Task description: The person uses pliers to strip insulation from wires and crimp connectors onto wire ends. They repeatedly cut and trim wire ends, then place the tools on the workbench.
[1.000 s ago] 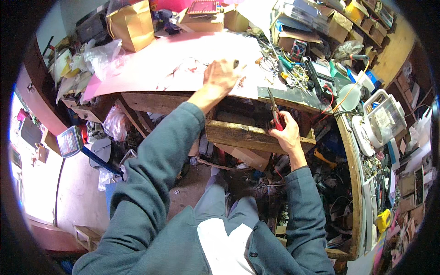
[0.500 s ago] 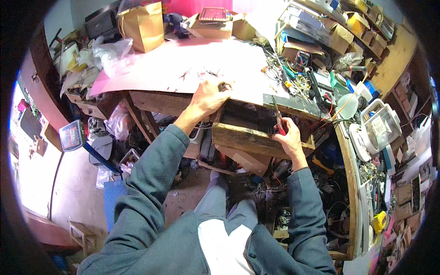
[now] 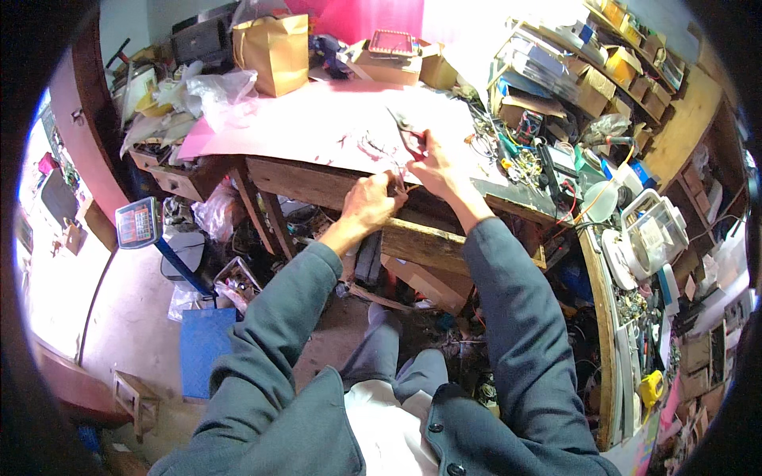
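Over the drawer's front edge my left hand [image 3: 369, 205] is closed in a pinch, its fingertips at something small that I cannot make out. My right hand [image 3: 436, 168] has its fingers wrapped round a red-handled tool [image 3: 414, 143] with a long, narrow dark tip. That tip points up and left over the bright pink-white sheet [image 3: 325, 119] covering the bench. Both hands are close together, the right slightly farther away. Several small wires or parts [image 3: 365, 145] lie on the sheet beyond my left hand. Below them a wooden drawer [image 3: 425, 244] stands pulled out, its inside mostly hidden.
A brown paper bag [image 3: 274, 55] and cardboard boxes [image 3: 389, 67] stand at the back. Tangled wires [image 3: 520, 163] and tools crowd the bench's right side, near a clear-lidded white container [image 3: 655, 226]. A platform scale [image 3: 208, 341] with a display [image 3: 138, 223] stands left on the floor.
My right hand has lifted the red-handled tool from the drawer's right side and brought it left, over the sheet beside my left hand. The left hand has lowered slightly; the whole view has shifted.
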Motion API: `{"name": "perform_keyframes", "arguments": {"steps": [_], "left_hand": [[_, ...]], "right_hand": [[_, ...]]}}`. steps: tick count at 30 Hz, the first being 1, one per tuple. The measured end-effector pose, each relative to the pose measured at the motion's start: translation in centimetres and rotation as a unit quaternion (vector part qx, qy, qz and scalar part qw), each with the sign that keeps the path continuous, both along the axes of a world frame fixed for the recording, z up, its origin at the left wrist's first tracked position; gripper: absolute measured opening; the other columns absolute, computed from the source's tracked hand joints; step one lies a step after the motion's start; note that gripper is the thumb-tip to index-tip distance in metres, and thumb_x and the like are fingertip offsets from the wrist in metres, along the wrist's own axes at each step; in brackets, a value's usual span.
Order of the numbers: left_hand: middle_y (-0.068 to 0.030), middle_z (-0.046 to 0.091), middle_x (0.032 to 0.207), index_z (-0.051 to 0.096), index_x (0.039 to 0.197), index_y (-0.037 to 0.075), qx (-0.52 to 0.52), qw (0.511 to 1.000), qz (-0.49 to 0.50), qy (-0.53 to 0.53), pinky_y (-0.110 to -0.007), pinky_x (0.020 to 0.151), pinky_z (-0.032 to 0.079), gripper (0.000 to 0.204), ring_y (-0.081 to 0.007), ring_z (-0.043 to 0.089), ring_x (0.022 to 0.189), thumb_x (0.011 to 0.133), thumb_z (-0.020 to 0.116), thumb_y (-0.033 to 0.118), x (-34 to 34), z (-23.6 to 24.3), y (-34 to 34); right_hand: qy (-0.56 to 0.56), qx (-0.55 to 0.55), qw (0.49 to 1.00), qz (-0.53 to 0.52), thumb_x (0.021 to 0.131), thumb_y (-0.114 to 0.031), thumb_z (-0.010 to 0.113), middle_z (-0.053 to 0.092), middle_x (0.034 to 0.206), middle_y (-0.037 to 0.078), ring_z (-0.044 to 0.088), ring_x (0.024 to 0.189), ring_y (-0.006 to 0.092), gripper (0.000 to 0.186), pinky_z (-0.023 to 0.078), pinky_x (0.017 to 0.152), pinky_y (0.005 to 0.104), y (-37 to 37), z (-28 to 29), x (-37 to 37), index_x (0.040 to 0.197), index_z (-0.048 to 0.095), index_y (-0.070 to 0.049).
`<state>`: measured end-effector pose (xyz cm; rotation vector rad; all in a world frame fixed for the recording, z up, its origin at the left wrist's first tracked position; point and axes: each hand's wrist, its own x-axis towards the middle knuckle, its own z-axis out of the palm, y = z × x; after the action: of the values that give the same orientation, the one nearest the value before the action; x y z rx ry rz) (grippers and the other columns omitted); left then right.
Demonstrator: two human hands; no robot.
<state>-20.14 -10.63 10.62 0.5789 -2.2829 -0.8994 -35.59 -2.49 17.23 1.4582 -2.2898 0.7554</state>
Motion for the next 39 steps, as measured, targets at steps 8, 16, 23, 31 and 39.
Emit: {"name": "perform_keyframes", "arguments": {"steps": [8, 16, 23, 31, 39], "left_hand": [[-0.0196, 0.074, 0.089, 0.068, 0.107, 0.011, -0.078, 0.997, 0.015, -0.016, -0.050, 0.075, 0.057, 0.025, -0.0411, 0.072, 0.087, 0.089, 0.072, 0.027, 1.1, 0.5, 1.8], [-0.0098, 0.069, 0.069, 0.072, 0.095, 0.008, -0.023, 0.996, 0.060, 0.058, -0.034, 0.057, 0.050, 0.020, -0.0172, 0.066, 0.059, 0.092, 0.072, 0.028, 5.2, -0.1, 0.8], [0.0002, 0.070, 0.082, 0.069, 0.097, 0.002, 0.181, 0.971, -0.017, 0.156, -0.022, 0.065, 0.047, 0.011, -0.0051, 0.060, 0.074, 0.095, 0.073, 0.012, 8.5, -2.2, 0.0], [-0.0033, 0.073, 0.085, 0.069, 0.099, 0.000, 0.251, 0.957, -0.025, 0.147, -0.024, 0.064, 0.045, 0.011, -0.0059, 0.058, 0.071, 0.094, 0.072, 0.010, 10.8, -1.7, 0.0], [-0.0053, 0.074, 0.085, 0.073, 0.110, -0.003, 0.265, 0.950, -0.035, 0.160, -0.024, 0.064, 0.048, 0.022, -0.0073, 0.062, 0.072, 0.092, 0.072, 0.010, 9.6, -2.8, 0.2]], "right_hand": [[-0.036, 0.004, 0.999, 0.033, 0.084, -0.024, 0.070, 0.071, 0.101, 0.024, 0.070, 0.093, 0.0364, 0.041, 0.054, 0.080, 0.0455, -4.7, -1.0, -0.6, 0.118, 0.065, -0.002], [-0.005, -0.103, 0.989, -0.107, 0.085, -0.022, 0.065, 0.072, 0.102, 0.025, 0.071, 0.095, 0.0409, 0.033, 0.055, 0.084, 0.0483, -4.2, 0.4, -6.3, 0.111, 0.066, -0.003], [-0.154, -0.202, 0.956, -0.145, 0.071, -0.018, 0.077, 0.070, 0.094, 0.023, 0.070, 0.088, 0.0354, 0.035, 0.055, 0.079, 0.0420, -2.2, 2.1, -12.4, 0.095, 0.062, 0.003], [-0.033, -0.199, 0.972, -0.120, 0.072, -0.022, 0.075, 0.069, 0.092, 0.025, 0.069, 0.089, 0.0412, 0.036, 0.054, 0.079, 0.0454, -2.8, 1.7, -10.2, 0.097, 0.063, 0.002], [-0.263, 0.004, 0.963, -0.066, 0.068, -0.022, 0.075, 0.071, 0.095, 0.018, 0.067, 0.089, 0.0286, 0.046, 0.054, 0.077, 0.0382, -0.9, 1.9, -8.0, 0.107, 0.067, 0.001]]}}
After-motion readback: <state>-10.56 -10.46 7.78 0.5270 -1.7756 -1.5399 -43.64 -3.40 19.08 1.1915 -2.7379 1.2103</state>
